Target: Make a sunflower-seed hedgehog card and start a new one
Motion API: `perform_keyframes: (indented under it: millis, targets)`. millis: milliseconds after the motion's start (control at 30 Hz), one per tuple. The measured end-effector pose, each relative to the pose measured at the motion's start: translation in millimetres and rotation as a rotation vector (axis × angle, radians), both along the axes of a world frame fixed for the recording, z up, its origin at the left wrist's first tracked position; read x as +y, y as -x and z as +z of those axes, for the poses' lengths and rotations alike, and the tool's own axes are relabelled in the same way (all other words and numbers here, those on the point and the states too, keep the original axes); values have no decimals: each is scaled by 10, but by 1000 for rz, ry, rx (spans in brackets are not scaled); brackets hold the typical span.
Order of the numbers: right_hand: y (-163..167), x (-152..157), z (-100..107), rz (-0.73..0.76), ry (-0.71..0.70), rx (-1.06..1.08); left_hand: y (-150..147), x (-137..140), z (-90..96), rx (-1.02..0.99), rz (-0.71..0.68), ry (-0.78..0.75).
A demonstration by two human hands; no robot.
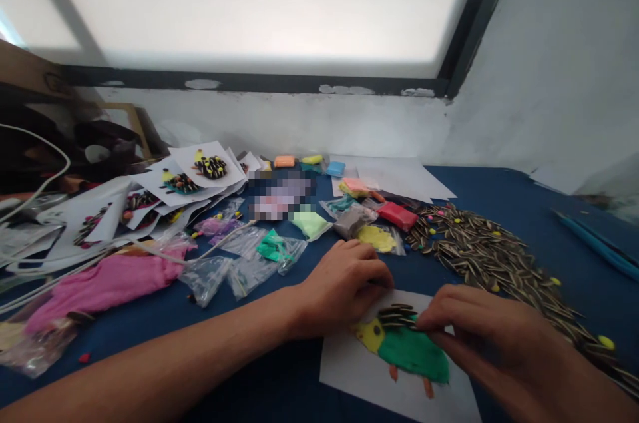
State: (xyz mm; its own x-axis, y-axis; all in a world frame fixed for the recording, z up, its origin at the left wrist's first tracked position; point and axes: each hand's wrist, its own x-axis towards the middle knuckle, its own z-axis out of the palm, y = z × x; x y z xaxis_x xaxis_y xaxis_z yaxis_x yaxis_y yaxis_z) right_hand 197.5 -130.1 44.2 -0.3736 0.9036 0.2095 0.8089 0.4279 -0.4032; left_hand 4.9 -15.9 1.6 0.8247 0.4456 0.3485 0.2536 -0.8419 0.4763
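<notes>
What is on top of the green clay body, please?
Striped seeds lie along the upper left of the green clay body. The right hand covers part of its upper right edge, so anything beneath cannot be seen.

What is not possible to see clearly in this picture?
In the head view:
What the right hand pinches, if anything: the hand itself hides it.
What lies under the left hand: hidden by the hand.
Pixelated object: blurred by square blocks.
Blue case: cut off by the right edge.
</notes>
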Motion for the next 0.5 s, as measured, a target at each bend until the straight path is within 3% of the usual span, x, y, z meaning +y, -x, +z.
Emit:
perform_keyframes:
  millis: [500]
  targets:
    - [29, -4, -134, -40, -33, -57, -4, 2, -1, 12, 4, -1]
